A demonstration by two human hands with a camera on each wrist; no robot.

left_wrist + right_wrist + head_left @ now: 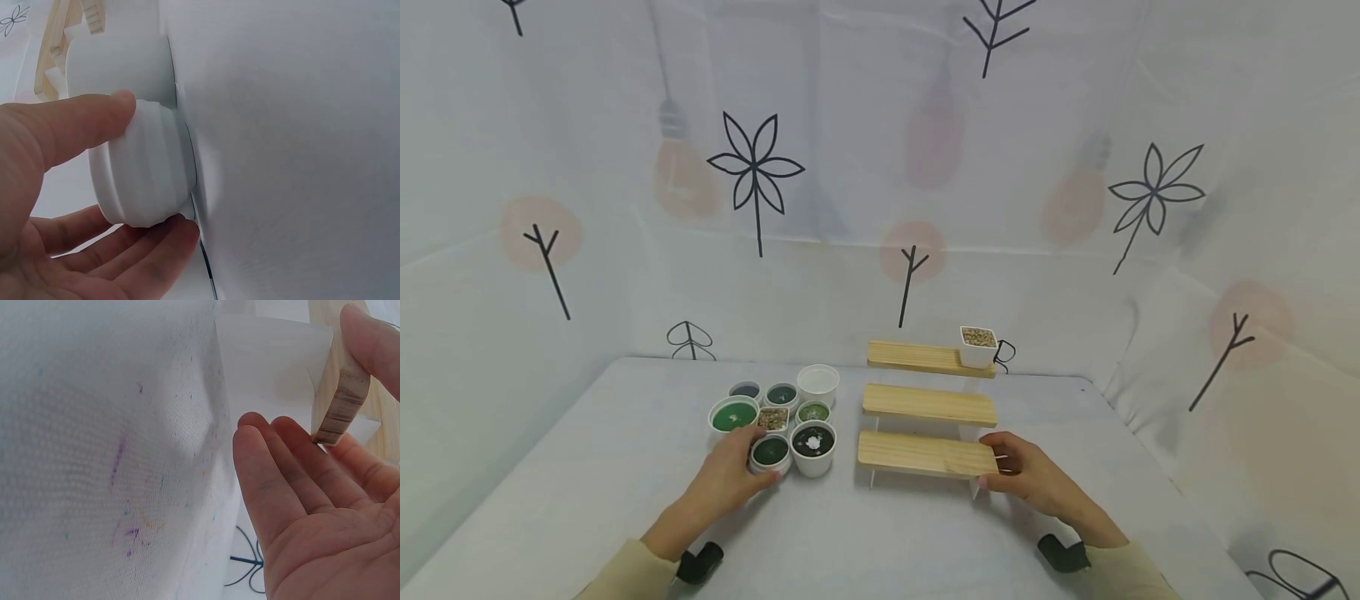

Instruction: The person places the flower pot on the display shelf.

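Note:
My left hand (726, 471) holds a small round white pot (771, 457) with dark green contents, low at the tabletop. In the left wrist view, the thumb presses one side of this ribbed pot (147, 165) and the fingers curl round the other. A taller white cup (813, 454) with dark contents and a white patch stands just right of it. At the right end of the lowest board of a three-step wooden shelf (925, 454) is my right hand (1030, 479). Its thumb touches the board's end (340, 403), and its loosely extended fingers lie around the corner.
Several other pots cluster behind my left hand, among them a green-filled pot (734, 414), a gravel-filled square pot (772, 419) and a plain white pot (817, 383). Another square gravel pot (977, 346) stands on the top board (913, 356). Patterned cloth (850, 292) hangs behind the white tabletop.

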